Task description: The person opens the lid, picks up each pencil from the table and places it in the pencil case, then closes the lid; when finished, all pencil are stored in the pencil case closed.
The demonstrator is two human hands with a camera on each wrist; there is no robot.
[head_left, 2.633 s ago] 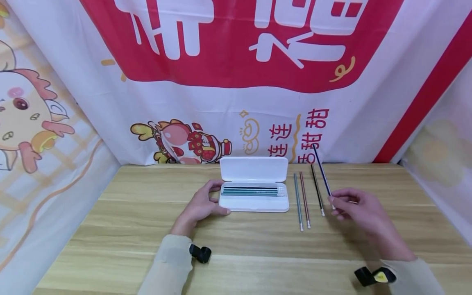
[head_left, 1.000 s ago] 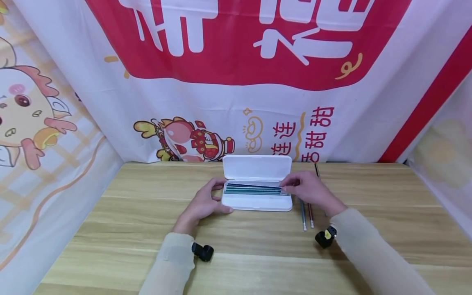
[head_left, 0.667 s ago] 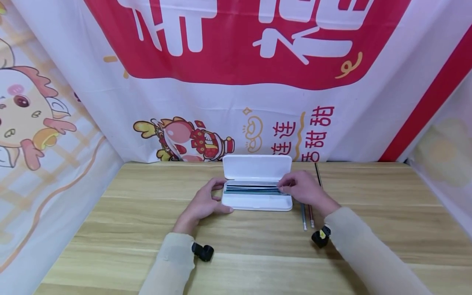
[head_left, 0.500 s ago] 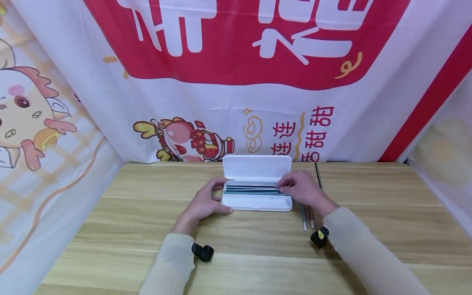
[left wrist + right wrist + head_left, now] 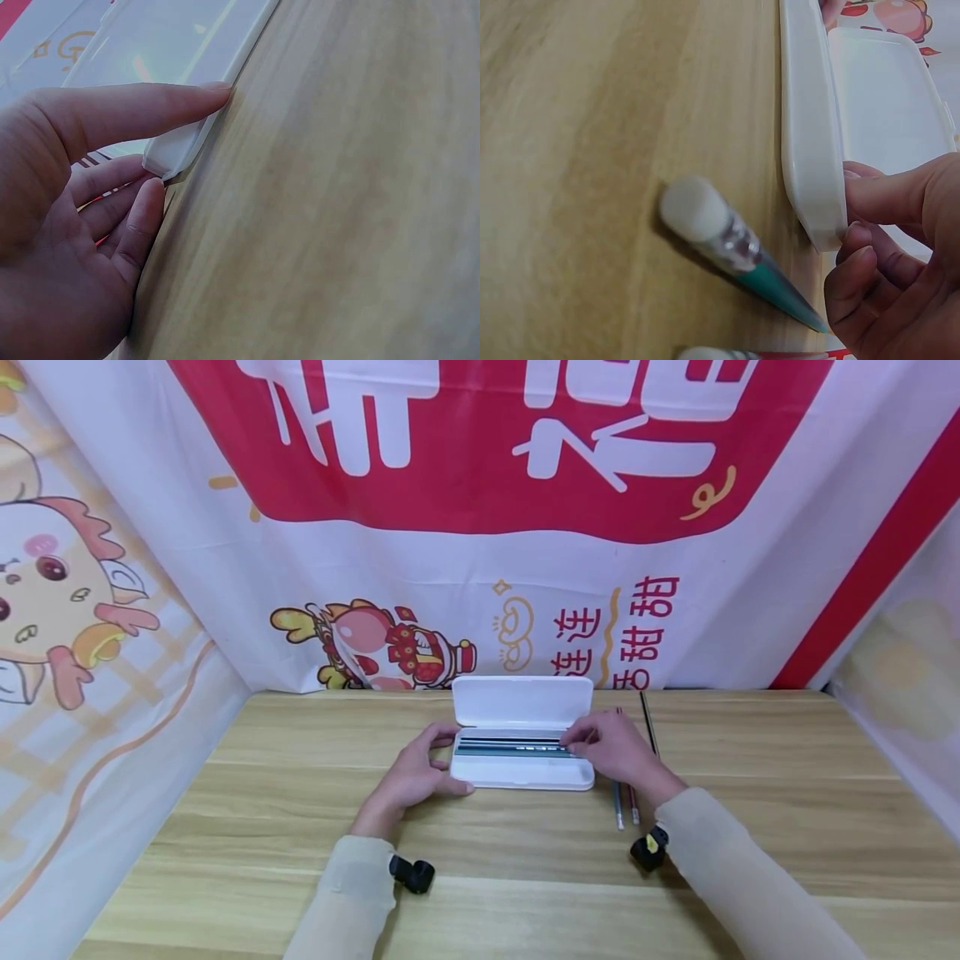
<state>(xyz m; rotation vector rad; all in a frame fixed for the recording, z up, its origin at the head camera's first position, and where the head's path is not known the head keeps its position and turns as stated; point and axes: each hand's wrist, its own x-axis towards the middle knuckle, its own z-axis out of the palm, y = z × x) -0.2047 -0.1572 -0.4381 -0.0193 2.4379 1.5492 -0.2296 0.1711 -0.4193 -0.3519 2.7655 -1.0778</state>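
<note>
A white pencil case [image 5: 525, 785] lies on the table, its lid [image 5: 522, 700] raised at the back. Several pencils [image 5: 502, 748], dark and teal, lie lengthwise in the case's rear part. My left hand [image 5: 416, 768] holds the case's left end; the left wrist view shows the thumb along the front edge and fingers around the corner. My right hand [image 5: 611, 747] reaches over the right end, thumb and fingers pinching a dark pencil's end inside. In the right wrist view, the case wall hides that pencil from sight.
Just right of the case lie a teal pencil [image 5: 618, 810] and a red pencil [image 5: 634, 806], partly under my right hand, their white erasers toward me. A black pencil [image 5: 648, 722] lies farther right. A printed cloth [image 5: 487, 610] hangs behind the wooden table [image 5: 510, 860].
My right hand has brought the dark blue pencil from the right into the case and shifted slightly left. White lettering now shows on a pencil there. My left hand keeps its hold.
</note>
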